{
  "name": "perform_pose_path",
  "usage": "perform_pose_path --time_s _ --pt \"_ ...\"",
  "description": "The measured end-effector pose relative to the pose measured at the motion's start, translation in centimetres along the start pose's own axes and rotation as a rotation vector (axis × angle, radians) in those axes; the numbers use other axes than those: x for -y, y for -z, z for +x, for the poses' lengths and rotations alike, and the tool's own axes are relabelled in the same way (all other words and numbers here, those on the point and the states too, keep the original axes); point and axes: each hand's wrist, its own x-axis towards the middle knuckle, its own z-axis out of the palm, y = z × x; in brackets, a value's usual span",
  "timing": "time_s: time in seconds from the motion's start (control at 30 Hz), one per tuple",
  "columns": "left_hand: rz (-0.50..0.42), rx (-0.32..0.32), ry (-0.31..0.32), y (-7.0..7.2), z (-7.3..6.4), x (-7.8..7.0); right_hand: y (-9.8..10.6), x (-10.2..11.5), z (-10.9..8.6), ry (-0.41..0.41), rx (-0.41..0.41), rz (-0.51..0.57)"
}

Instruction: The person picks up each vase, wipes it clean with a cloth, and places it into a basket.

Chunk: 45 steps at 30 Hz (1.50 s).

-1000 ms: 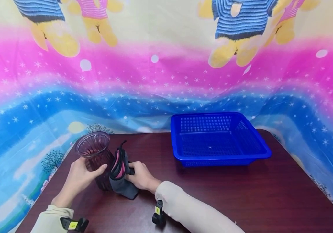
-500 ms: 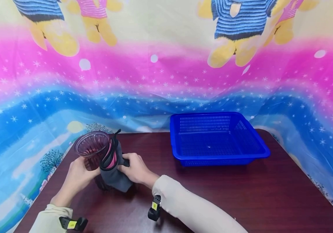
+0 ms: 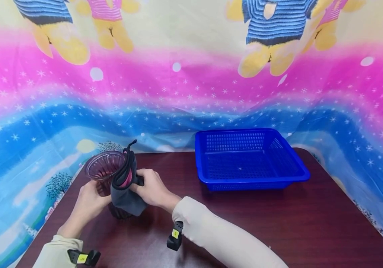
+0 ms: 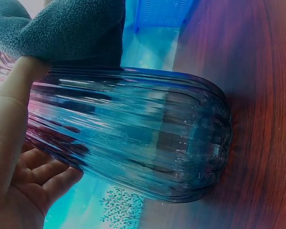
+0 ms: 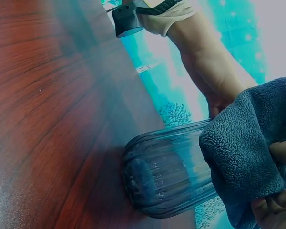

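A ribbed, purple-tinted glass vase [image 3: 103, 166] stands on the table at the left, its flared rim upward. My left hand [image 3: 89, 203] grips the vase from the left, below the rim, with the thumb across the near side. In my right hand [image 3: 154, 190] is a bunched grey towel [image 3: 127, 199] with dark edging and a pink part. The towel lies against the vase's right side and covers part of it. The right wrist view shows fingers pinching the towel [image 5: 243, 148]; the left wrist view shows the vase's base [image 4: 200, 138] on the wood.
A blue plastic basket [image 3: 255, 181] with perforated walls stands toward the back right of the dark wooden table [image 3: 261, 223]. Behind the table hangs a printed cloth backdrop [image 3: 164, 89]. Each wrist carries a black strap device, such as the one on the right [image 3: 174, 238].
My right hand has brought the towel up and to the left, from beside the vase onto its right side. The left hand and the vase have hardly moved.
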Motion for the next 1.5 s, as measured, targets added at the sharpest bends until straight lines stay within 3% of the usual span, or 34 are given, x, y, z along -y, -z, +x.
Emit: perform_pose_path --time_s 0.37,0.6,0.77,1.13,1.5 --pt "-0.007 -0.021 -0.024 -0.1 0.2 0.1 -0.4 -0.8 -0.2 0.037 -0.021 -0.116" --pt "-0.007 0.013 -0.005 -0.1 0.0 0.1 -0.8 -2.1 -0.4 0.061 -0.008 -0.132" --pt "0.002 0.031 0.031 0.0 0.0 -0.1 -1.1 -2.9 -0.7 0.041 0.012 -0.139" --pt "-0.017 -0.002 0.014 -0.2 0.1 -0.1 -2.4 -5.3 -1.8 0.014 0.057 -0.252" --pt "-0.015 -0.009 0.010 -0.3 0.1 0.1 -3.1 -6.9 -2.5 -0.031 0.061 -0.230"
